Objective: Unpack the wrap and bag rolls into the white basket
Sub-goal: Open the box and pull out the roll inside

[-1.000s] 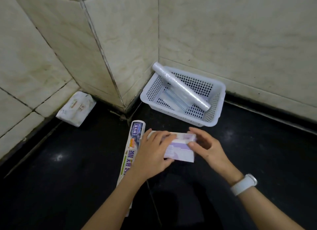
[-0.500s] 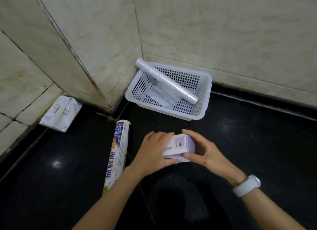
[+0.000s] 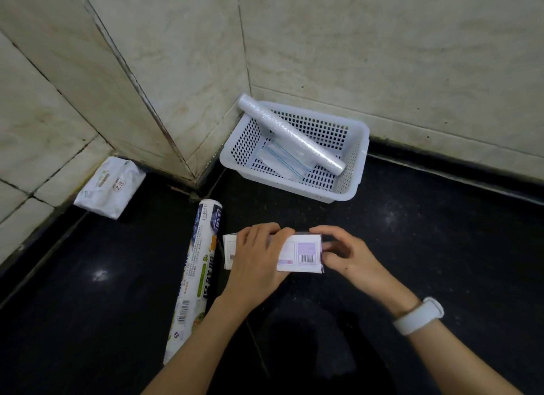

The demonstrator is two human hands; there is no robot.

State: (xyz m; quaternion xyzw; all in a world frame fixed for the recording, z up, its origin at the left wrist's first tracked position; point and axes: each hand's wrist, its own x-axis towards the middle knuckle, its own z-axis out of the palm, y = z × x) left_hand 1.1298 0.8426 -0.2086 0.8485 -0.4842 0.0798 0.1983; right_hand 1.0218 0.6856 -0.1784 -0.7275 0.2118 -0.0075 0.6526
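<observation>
A white and purple box (image 3: 300, 254) with a barcode is held over the black floor by both hands. My left hand (image 3: 256, 259) wraps over its left half and my right hand (image 3: 343, 254) pinches its right end. The white perforated basket (image 3: 353, 170) stands in the wall corner beyond. A clear wrap roll (image 3: 290, 136) leans across the basket, one end over the rim, above a flat clear bag pack (image 3: 284, 159) on the bottom. A long printed roll (image 3: 195, 276) lies on the floor left of the box.
A white soft packet (image 3: 110, 187) rests against the tiled wall at the left. Tiled walls close in the corner behind the basket. The floor is black and glossy. A white band (image 3: 418, 315) sits on my right wrist.
Both hands have turned the box so its barcode face is up and its long side runs left to right. The camera view shifted; basket and rolls stay put.
</observation>
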